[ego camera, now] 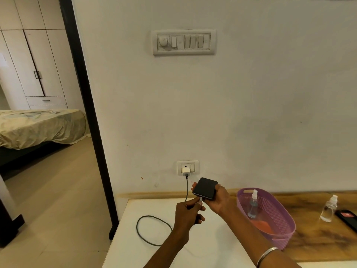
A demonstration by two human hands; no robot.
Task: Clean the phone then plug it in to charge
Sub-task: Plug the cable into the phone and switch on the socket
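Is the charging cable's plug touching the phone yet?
Touching. In the head view the cable plug, pinched by the left hand, meets the bottom edge of the phone held in the right hand.

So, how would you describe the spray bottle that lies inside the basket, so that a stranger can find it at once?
Look at the purple basket on the wooden surface right of the hands. The spray bottle leans inside it, above something orange. Unlike the clear bottle standing on the wood outside, it looks bluish with a white pump top.

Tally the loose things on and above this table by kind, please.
Phones: 2, a black phone in hand, a dark phone at the right edge
Bottles: 2, spray bottle, clear bottle
Baskets: 1, purple basket
Cables: 1, charging cable
Total: 6
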